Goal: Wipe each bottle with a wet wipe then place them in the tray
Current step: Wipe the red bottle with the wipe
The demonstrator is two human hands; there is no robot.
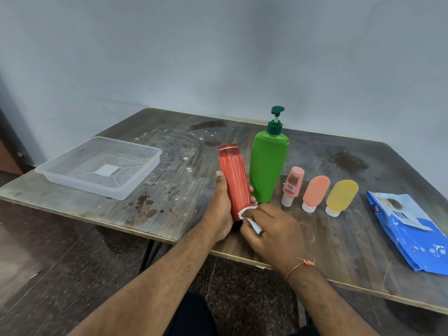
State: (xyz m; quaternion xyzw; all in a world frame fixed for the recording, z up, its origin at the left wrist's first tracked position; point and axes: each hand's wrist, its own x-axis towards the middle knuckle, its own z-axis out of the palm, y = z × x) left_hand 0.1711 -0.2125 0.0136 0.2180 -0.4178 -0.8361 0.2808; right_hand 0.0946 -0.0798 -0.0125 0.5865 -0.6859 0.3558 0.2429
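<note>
Your left hand [219, 209] grasps tall ribbed red plastic bottle [234, 181] mid-body, above near surface [339, 251] edge. Right hand [271, 229] pinches white wet wipe [246, 213] against base. Likely light, rigid, slippery wet: hold ribbed waist. Clear plastic tray [72, 175] far left.

A plain pale blue-grey wall [218, 44] runs behind a worn wooden table [339, 238], its dark top stained, scratched and flecked with white spots. Beneath lies a dark speckled stone floor [48, 251], and black metal table legs [148, 253] show under the near edge.
</note>
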